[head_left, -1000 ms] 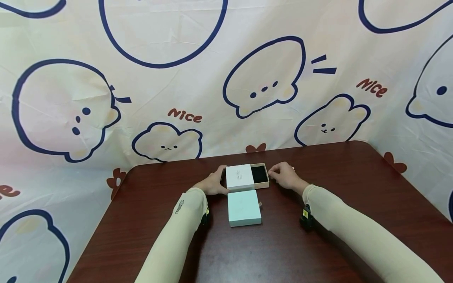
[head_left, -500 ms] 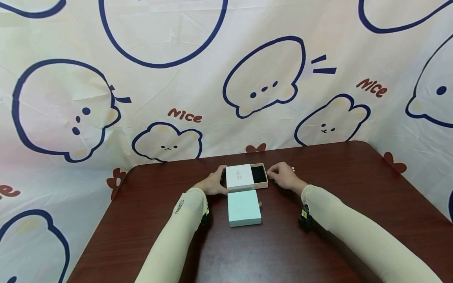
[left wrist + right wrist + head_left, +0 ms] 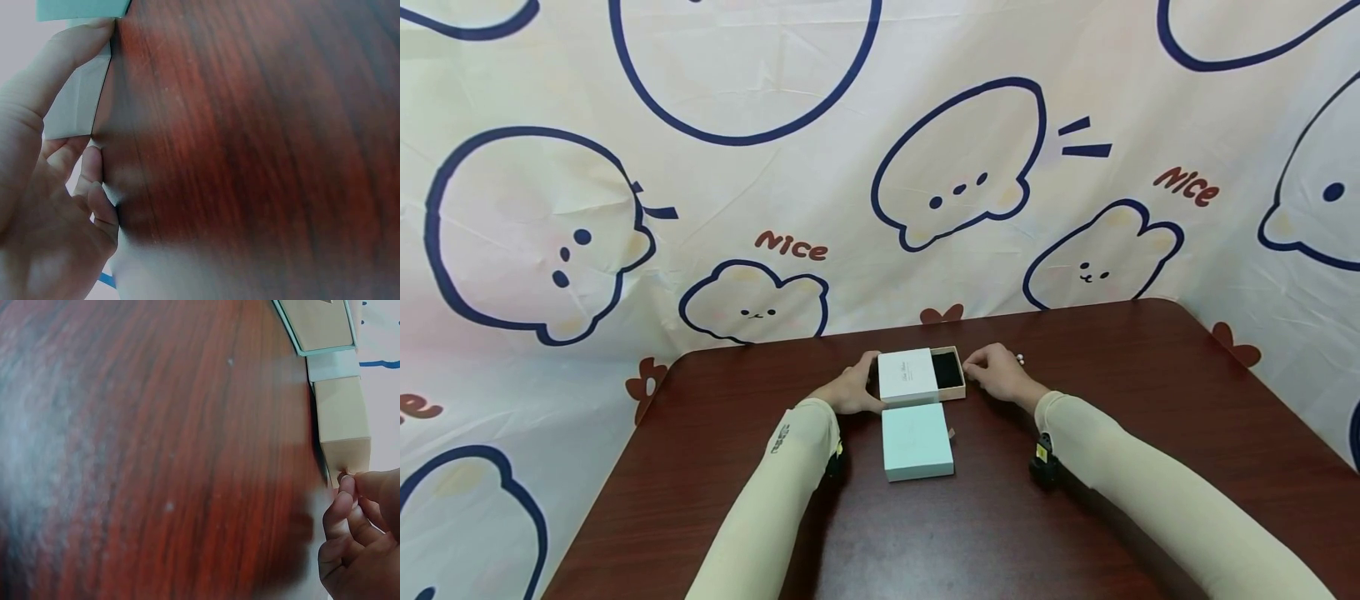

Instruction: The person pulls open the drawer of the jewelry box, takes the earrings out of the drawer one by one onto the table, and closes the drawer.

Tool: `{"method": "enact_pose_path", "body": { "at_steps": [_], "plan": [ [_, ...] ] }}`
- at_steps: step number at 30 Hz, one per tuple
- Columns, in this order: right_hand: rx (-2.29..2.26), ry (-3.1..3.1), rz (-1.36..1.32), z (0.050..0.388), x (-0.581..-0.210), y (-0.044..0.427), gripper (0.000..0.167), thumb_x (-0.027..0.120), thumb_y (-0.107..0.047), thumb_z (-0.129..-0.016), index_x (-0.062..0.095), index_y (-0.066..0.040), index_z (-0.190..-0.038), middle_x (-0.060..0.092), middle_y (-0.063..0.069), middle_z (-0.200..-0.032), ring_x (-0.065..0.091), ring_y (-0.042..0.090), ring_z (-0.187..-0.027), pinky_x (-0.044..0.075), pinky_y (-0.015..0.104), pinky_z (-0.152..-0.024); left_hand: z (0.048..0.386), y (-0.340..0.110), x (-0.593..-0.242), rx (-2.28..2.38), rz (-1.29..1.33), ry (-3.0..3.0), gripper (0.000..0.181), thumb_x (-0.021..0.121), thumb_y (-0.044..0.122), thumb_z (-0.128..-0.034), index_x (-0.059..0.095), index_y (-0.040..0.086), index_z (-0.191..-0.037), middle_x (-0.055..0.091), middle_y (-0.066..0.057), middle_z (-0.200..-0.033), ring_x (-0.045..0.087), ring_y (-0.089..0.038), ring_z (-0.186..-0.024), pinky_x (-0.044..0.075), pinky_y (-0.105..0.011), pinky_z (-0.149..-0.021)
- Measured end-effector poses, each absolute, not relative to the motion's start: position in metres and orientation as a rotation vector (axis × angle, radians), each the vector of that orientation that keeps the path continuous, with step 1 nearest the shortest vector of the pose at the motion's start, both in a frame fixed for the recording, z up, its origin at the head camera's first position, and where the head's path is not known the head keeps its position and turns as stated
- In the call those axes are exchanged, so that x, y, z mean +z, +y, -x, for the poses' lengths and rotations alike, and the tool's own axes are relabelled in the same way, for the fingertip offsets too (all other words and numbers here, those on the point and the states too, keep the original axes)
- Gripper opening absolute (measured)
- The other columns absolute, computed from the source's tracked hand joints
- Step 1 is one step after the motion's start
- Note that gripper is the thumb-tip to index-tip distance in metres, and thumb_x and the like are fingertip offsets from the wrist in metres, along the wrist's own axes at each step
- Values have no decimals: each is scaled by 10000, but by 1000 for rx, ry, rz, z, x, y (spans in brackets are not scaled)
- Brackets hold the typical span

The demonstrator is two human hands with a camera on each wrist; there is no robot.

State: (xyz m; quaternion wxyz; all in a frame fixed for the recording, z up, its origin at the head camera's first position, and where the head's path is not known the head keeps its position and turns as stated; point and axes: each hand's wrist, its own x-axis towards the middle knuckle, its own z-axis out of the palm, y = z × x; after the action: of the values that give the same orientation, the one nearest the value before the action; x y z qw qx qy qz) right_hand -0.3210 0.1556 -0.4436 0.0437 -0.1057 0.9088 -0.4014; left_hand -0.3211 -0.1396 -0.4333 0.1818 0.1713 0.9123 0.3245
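Observation:
A white drawer box point(image 3: 907, 376) with faint lettering on its lid lies near the table's far side. My left hand point(image 3: 848, 388) grips its left end; the left wrist view has the thumb point(image 3: 69, 53) along the near side and the fingers at the far side. From the right end a beige drawer point(image 3: 957, 392) with a black lining point(image 3: 947, 370) sticks partly out. My right hand point(image 3: 1002, 372) pinches a small pull tab point(image 3: 342, 472) on the drawer's end face, mostly hidden by the fingertips. White bead-like spots show on that hand.
Directly in front of the white box is a mint-green box point(image 3: 917, 442), with a small tab at its right side. Everything stands on a dark brown wooden table point(image 3: 925, 533). A printed cloth point(image 3: 850, 192) hangs behind the table's far edge.
My right hand has moved slightly left, and the drawer has slid a little further into the white box. My left hand and the mint-green box have stayed in place.

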Motion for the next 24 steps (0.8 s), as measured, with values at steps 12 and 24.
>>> {"method": "enact_pose_path", "body": {
  "at_steps": [12, 24],
  "plan": [
    [-1215, 2783, 328, 322, -443, 151, 238, 567, -130, -1032, 761, 3, -1070, 724, 148, -1023, 632, 178, -785, 537, 315, -740, 322, -140, -434, 922, -477, 2571, 963, 794, 175, -875, 148, 143, -1590, 362, -195, -1568, 379, -382, -1441, 366, -541, -1123],
    [-1219, 2775, 329, 321, -444, 149, 241, 561, -128, -1035, 757, 7, -1079, 719, 146, -1031, 626, 171, -782, 531, 309, -730, 321, -141, -434, 910, -461, 2575, 972, 797, 198, -875, 145, 154, -1594, 356, -207, -1569, 366, -393, -1444, 366, -545, -1120]
  ]
}}
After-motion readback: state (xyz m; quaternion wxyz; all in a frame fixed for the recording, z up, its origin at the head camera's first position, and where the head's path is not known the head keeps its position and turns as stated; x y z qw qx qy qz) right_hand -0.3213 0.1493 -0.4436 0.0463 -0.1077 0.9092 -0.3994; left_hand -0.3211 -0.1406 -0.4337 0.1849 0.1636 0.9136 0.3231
